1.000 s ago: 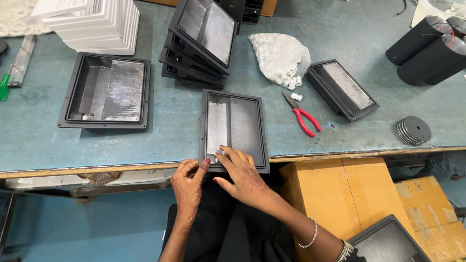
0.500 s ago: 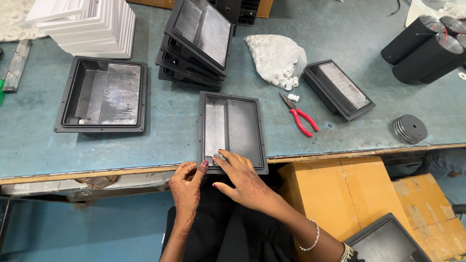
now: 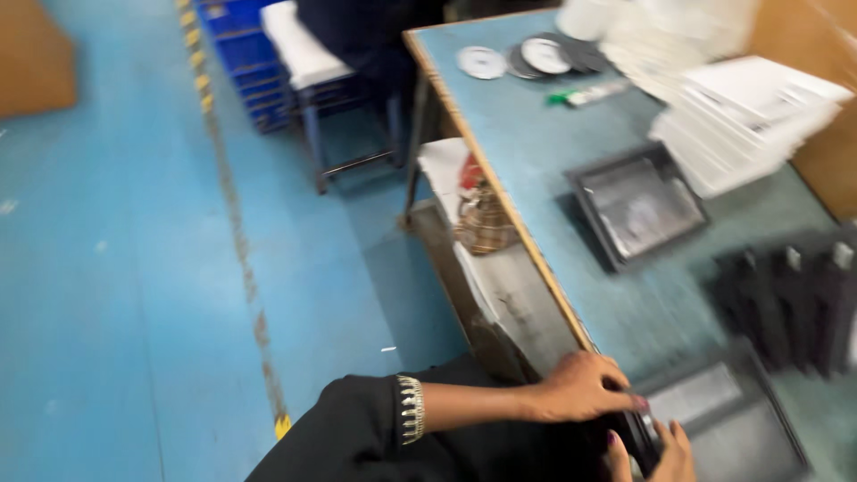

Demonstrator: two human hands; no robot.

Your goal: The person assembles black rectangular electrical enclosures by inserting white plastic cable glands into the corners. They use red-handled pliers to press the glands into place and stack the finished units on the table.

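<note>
The view is blurred and swung to one side, so the blue floor (image 3: 134, 268) fills the left half of the frame and the table (image 3: 571, 161) runs down the right. At the bottom right the left hand (image 3: 580, 388) lies curled over the near edge of a dark rectangular tray (image 3: 714, 419), its fingers bent down onto the rim at the table edge; the grip looks closed on that rim, though blur hides the fingertips. A beaded bracelet (image 3: 411, 409) sits on that wrist where the black sleeve ends. Just below and to the right, the right hand (image 3: 656, 455) is cut off by the bottom edge, its fingers touching the same corner of the tray; whether its grip is wide or narrow I cannot tell.

The tray lies flat on the table at the lower right, its near corner just at the table edge beneath both hands. Above it, at the right edge of the frame, stands a row of dark frames (image 3: 794, 295) set on edge. Further up lies a second open tray (image 3: 638, 203), flat and well apart from the hands. A stack of white sheets (image 3: 750, 120) rests at the upper right, and round discs (image 3: 518, 58) lie near the far end of the table. A stool (image 3: 330, 98) stands on the floor at the top centre
</note>
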